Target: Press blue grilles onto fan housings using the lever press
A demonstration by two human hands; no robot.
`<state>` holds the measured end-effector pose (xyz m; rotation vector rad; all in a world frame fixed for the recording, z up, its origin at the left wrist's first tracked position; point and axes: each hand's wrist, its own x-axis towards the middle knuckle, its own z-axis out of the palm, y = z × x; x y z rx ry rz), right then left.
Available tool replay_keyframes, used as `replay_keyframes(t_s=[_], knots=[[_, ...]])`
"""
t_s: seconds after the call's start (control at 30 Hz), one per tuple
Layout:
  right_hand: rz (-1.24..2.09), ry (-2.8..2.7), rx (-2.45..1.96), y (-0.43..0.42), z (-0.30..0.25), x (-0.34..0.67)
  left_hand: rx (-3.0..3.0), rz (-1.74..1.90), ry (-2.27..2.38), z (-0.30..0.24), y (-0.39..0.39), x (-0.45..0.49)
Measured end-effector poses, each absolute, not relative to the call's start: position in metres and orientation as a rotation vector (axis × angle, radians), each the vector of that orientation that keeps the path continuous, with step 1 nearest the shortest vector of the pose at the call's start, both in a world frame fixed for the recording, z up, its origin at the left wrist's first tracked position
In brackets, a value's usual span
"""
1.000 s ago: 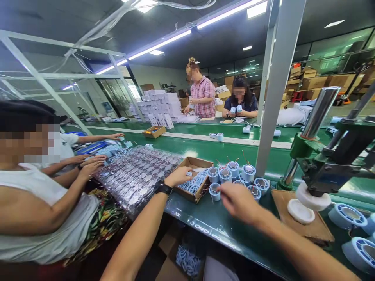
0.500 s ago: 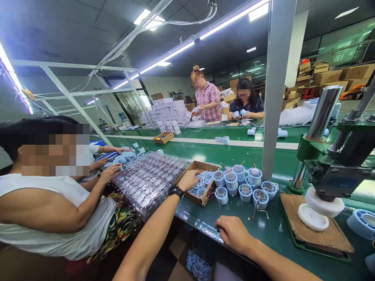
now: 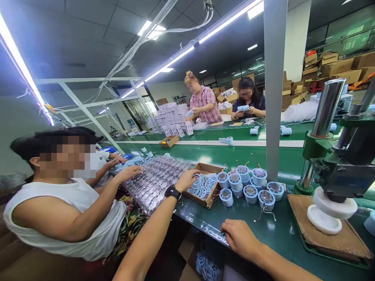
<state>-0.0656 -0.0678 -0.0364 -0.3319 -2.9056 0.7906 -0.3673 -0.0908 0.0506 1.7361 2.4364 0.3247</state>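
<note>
My left hand (image 3: 186, 180) is at the left rim of an open cardboard box (image 3: 208, 204), its fingers reaching over the edge with nothing visible in them. Light blue plastic rings (image 3: 202, 186) fill the box. My right hand (image 3: 240, 237) lies at the front edge of the green table (image 3: 202, 222), fingers curled; whatever may be inside them is hidden. Beyond it, several light blue round motor housings (image 3: 250, 194) with grey centres stand in a cluster, some stacked, some with thin wires.
At right, a press (image 3: 336, 175) stands over a white round fixture (image 3: 324, 219) on a cardboard-covered base. Film-wrapped trays (image 3: 155, 179) lie left of the box. A co-worker (image 3: 67, 210) sits close at left. A grey post (image 3: 274, 97) rises behind the housings. Below is a box of rings (image 3: 207, 266).
The view has turned slightly, shifting most things to the right. The co-worker's hand at left has moved over the wrapped trays. My hands keep nearly the same places at the box and table edge.
</note>
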Motion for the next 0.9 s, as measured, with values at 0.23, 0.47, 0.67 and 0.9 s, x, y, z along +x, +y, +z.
replay_keyframes(t_s=[0.23, 0.47, 0.67, 0.9], knots=[[0.807, -2.924, -0.335, -0.067, -0.034, -0.066, 1.743, 0.004, 2.394, 0.065, -0.095, -0.375], [0.821, -2.925, -0.34, -0.067, -0.035, -0.067, 1.703, -0.271, 2.334, 0.052, -0.095, -0.369], [0.804, -2.939, -0.346, -0.067, -0.033, -0.065, 1.661, -0.297, 2.335, 0.049, -0.088, -0.372], [0.725, -2.925, -0.284, -0.073, -0.024, -0.07, 1.695, -0.08, 2.465, 0.046, -0.084, -0.37]])
